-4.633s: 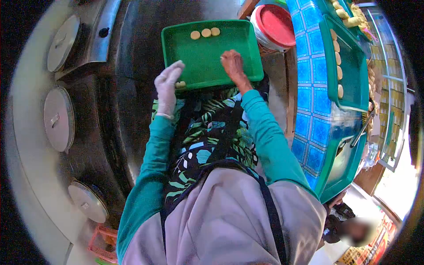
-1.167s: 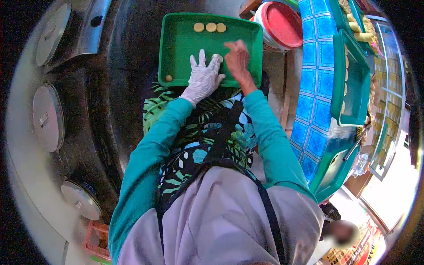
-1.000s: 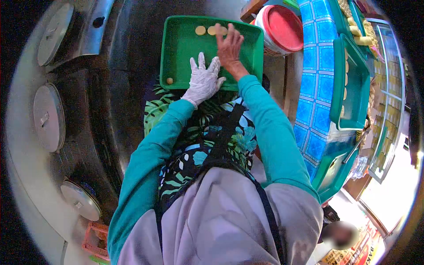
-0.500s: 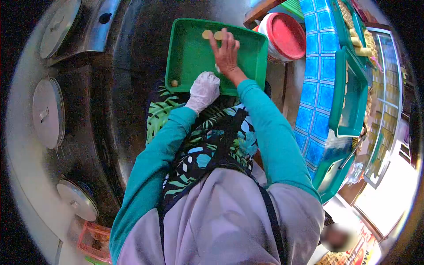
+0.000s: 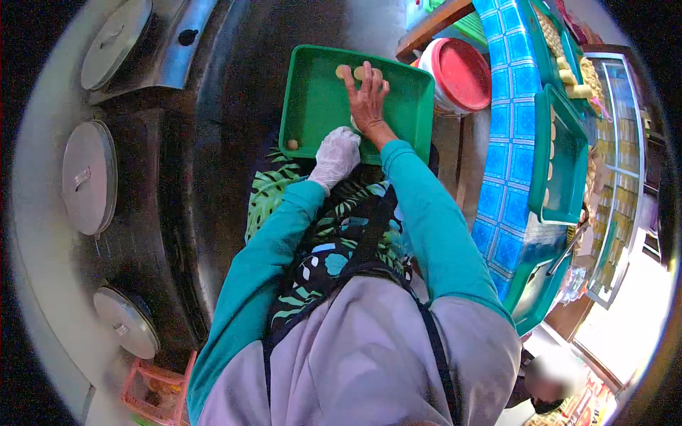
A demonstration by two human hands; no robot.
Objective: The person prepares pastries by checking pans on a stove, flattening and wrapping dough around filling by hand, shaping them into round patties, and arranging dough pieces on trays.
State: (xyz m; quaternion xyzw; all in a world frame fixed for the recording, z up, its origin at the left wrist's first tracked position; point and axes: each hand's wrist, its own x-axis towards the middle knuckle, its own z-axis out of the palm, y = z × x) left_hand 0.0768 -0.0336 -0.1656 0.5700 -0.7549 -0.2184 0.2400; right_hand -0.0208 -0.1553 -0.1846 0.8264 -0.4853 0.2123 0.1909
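Note:
A green tray [image 5: 305,106] rests across my lap on a leaf-patterned apron. My right hand [image 5: 367,106] is bare and reaches over the tray with fingers spread, fingertips on or just above pale flat dough rounds near the far edge. One dough round [image 5: 342,72] shows left of the index finger; another is partly covered by the fingers. My left hand [image 5: 337,155], in a clear glove, is curled closed at the tray's near rim, beside the right wrist. What it holds, if anything, is hidden. A small dough ball [image 5: 293,144] lies in the near left corner.
To the right, a blue-tiled counter [image 5: 508,142] carries another green tray [image 5: 561,156] with dough pieces along its side. A red-lidded bucket [image 5: 462,74] stands beyond my tray. Round metal lids [image 5: 89,177] line the left. Another person [image 5: 547,380] is at lower right.
The whole view has shifted slightly, with the tray lower and further right. My right fingers have spread a little over the dough rounds. My left hand stays closed near the rim.

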